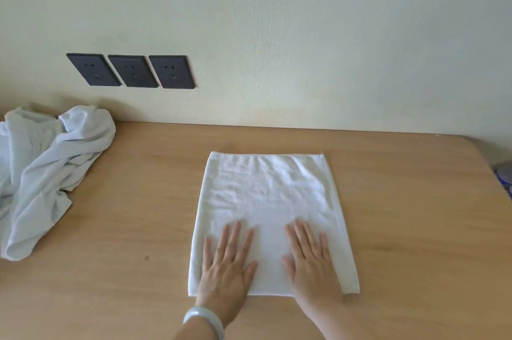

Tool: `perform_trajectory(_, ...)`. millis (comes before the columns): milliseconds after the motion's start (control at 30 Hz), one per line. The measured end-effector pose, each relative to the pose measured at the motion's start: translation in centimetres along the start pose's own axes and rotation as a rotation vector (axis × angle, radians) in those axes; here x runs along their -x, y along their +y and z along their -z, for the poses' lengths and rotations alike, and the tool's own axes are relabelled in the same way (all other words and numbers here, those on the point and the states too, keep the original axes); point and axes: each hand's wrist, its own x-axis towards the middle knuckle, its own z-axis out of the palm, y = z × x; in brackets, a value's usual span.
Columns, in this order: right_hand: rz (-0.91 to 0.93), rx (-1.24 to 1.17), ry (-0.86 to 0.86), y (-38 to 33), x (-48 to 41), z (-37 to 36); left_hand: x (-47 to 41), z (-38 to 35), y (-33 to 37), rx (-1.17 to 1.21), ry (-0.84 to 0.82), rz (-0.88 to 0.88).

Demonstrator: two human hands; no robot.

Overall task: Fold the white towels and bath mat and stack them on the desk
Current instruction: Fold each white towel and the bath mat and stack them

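A white towel [266, 195] lies flat as a folded rectangle in the middle of the wooden desk [138, 229]. My left hand [227, 265] presses flat on its near left part, fingers straight and spread. Beside it, my right hand [311, 262] lies flat on the near right part, fingers straight too. A pale bracelet sits on my left wrist. A crumpled heap of white cloth [47, 168] lies at the desk's far left, apart from both hands.
The desk backs onto a cream wall with three dark power sockets [130, 71] above the heap. At the right edge, past the desk's rounded corner, a bluish object [504, 173] shows partly.
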Motion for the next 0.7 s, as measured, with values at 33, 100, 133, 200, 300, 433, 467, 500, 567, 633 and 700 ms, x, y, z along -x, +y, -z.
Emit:
perform_trajectory(33,-0.032,0.023,0.015,0.8,0.9,-0.4,0.6,-0.6,-0.8,-0.018,0.023,0.002)
perform_trajectory(100,-0.078,0.046,0.04,2.0,2.7,-1.2,1.7,-1.1,-1.7,-0.023,0.016,0.007)
perform_trajectory(133,-0.096,0.04,0.046,2.3,3.4,-1.4,2.1,-1.3,-2.0,-0.013,0.013,0.013)
perform_trajectory(200,-0.116,-0.001,0.086,2.5,3.7,-1.3,2.3,-1.8,-2.2,0.003,0.051,0.017)
perform_trajectory(300,-0.009,-0.015,0.235,0.2,0.8,-0.3,-0.4,-0.9,-1.3,0.034,0.125,-0.041)
perform_trajectory(433,0.192,-0.028,0.176,-4.0,-6.6,-0.3,-7.3,0.3,-0.9,0.009,0.186,-0.051)
perform_trajectory(467,0.22,0.004,0.16,-3.5,-8.1,-0.9,-8.5,0.3,-1.5,0.005,0.198,-0.037)
perform_trajectory(500,0.228,0.046,0.146,-2.3,-9.2,-1.2,-9.3,0.1,-2.4,-0.013,0.198,-0.034)
perform_trajectory(567,0.122,0.115,0.154,1.8,-10.4,-1.4,-9.9,-0.2,-4.1,-0.055,0.189,-0.056)
perform_trajectory(633,-0.058,0.127,0.224,6.4,-10.7,-0.7,-9.8,-0.6,-5.2,-0.05,0.206,-0.032)
perform_trajectory(700,-0.175,0.111,0.248,8.6,-10.7,0.3,-10.0,-1.0,-5.4,-0.015,0.24,0.01)
